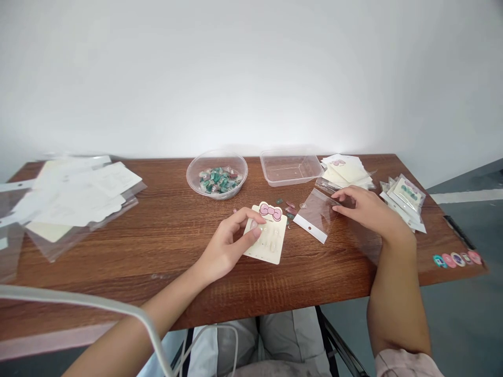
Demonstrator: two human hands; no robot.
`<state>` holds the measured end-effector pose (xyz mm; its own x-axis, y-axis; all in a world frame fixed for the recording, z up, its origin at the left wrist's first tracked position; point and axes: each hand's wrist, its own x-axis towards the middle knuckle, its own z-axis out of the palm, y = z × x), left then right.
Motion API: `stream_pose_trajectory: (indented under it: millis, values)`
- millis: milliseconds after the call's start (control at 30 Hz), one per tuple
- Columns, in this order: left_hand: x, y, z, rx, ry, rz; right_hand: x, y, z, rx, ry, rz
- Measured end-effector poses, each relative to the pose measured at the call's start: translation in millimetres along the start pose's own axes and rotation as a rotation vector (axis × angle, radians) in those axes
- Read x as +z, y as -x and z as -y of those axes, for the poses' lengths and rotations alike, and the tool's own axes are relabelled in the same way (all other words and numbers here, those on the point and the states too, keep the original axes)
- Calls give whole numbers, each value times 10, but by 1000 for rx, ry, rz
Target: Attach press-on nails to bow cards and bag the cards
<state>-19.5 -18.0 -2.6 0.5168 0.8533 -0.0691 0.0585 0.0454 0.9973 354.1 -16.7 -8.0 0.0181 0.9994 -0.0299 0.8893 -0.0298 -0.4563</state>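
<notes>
My left hand (226,243) pinches a cream card (277,243) between thumb and fingers, just above the tabletop. A pink bow is printed on the card's top, and small pale, pearly pieces sit on its face. My right hand (367,209) hovers at the far right end of a clear plastic bag (320,209) with a white hanging strip. Its thumb and forefinger are apart; whether they touch the bag's film is unclear. Between the hands lie several small green and pink pieces (291,207), partly behind the card.
A round clear bowl (188,180) of green and pink pieces stands beside a clear rectangular tub (291,182). Cards (348,170) and bagged cards (406,196) lie right, with a black pen (459,232) and round stickers (458,259). White papers and bags (78,193) cover the left; a white cable (98,303) crosses in front.
</notes>
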Motion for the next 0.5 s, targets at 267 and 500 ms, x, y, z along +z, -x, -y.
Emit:
stream_pose_trajectory:
  millis: [267,500]
  values:
    - [-2,-12,9,-5,5,-1,-7,-10,-45,39,87,20]
    - [-7,-7,15,0,5,-9,-58,27,68,-86,-6,-106]
